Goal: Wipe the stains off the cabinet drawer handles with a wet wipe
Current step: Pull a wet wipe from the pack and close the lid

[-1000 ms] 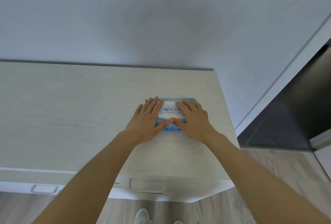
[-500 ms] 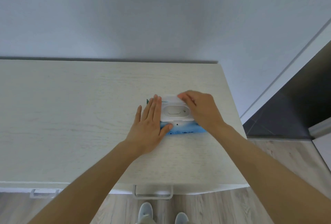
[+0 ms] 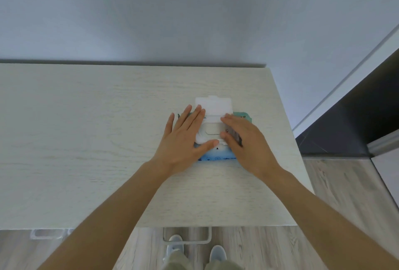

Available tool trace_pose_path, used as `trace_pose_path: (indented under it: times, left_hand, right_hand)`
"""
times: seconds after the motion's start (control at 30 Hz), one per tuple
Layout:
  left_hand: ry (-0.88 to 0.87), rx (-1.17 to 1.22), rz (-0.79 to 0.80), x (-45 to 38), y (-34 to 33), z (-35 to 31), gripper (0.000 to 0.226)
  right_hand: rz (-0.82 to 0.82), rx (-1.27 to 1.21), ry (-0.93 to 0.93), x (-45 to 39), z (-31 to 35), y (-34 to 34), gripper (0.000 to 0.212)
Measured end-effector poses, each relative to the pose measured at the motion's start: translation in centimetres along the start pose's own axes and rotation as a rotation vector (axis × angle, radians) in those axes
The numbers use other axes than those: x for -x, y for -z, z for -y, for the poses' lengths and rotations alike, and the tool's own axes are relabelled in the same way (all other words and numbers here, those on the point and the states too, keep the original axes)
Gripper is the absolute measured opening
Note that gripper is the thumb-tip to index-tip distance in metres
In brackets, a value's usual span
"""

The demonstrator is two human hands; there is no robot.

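A blue and green wet wipe pack (image 3: 218, 155) lies on the pale wood cabinet top (image 3: 86, 140), near its right end. Its white flip lid (image 3: 213, 106) stands folded back, exposing the oval opening (image 3: 212, 129). My left hand (image 3: 185, 140) lies flat on the pack's left part, with the thumb along the front of the white frame. Over the pack's right part rests my right hand (image 3: 246, 144), its fingertips beside the opening. Two metal drawer handles (image 3: 185, 236) (image 3: 46, 233) stick out below the cabinet's front edge.
A plain grey wall rises behind the cabinet. To the right is a white door frame (image 3: 345, 88) with a dark floor beyond it. Wood-look flooring (image 3: 345, 194) and my shoes (image 3: 176, 245) show below the cabinet's front edge.
The lid has swung from half raised to fully folded back. My right hand left the lid and came down onto the pack's right side. My left hand stayed on the pack.
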State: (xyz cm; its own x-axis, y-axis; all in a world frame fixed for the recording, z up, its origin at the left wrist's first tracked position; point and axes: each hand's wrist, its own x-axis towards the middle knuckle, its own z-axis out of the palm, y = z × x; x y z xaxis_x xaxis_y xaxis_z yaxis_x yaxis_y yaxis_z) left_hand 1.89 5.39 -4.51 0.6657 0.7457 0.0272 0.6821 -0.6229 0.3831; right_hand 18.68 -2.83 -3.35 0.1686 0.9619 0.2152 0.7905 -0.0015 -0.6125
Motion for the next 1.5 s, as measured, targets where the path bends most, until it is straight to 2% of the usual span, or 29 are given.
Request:
trace_pose_path:
  times: [0.13, 0.57, 0.7, 0.83, 0.93, 1.13, 1.27, 1.33, 1.43, 1.5]
  left_hand:
    - [0.024, -0.028, -0.029, 0.1, -0.4, -0.1, 0.089]
    - [0.056, -0.031, -0.042, 0.5, -0.4, -0.7, 0.086]
    - [0.102, 0.015, -0.035, 0.2, -0.4, -1.1, 0.085]
    - [0.118, 0.016, -0.046, 0.2, -0.6, -1.3, 0.083]
    - [0.11, 0.012, -0.047, 0.3, -0.7, -1.2, 0.079]
    - [0.136, 0.026, -0.046, 0.4, -0.8, -1.4, 0.075]
    - [0.131, 0.043, -0.064, 0.3, -0.6, -1.7, 0.077]
    - [0.14, 0.077, -0.083, 0.5, -0.6, -1.7, 0.073]
    - [0.131, 0.242, -0.173, 0.7, -0.6, -1.9, 0.047]
    - [0.074, 0.315, -0.248, 0.7, -0.6, -2.2, 0.055]
  right_hand:
    - [-0.172, 0.132, -0.004, 1.2, -0.1, 0.2, 0.025]
    - [-0.159, -0.084, -0.347, -0.4, 2.2, -0.9, 0.008]
    - [-0.15, 0.06, -0.356, -0.6, 2.5, -1.3, 0.009]
    - [-0.185, 0.067, -0.389, -0.4, 2.4, -1.0, 0.022]
    - [-0.172, 0.101, -0.389, -0.5, 2.3, -0.7, 0.014]
    - [-0.099, -0.044, -0.454, -0.9, 3.0, 0.1, 0.011]
    - [-0.043, -0.286, -0.42, -2.2, 5.3, 0.4, 0.018]
    - [-0.064, -0.349, -0.428, -2.3, 5.6, 0.3, 0.014]
    - [-0.127, -0.316, -0.417, -1.5, 4.3, 0.5, 0.009]
    - [-0.139, -0.272, -0.362, -0.8, 3.2, 0.5, 0.007]
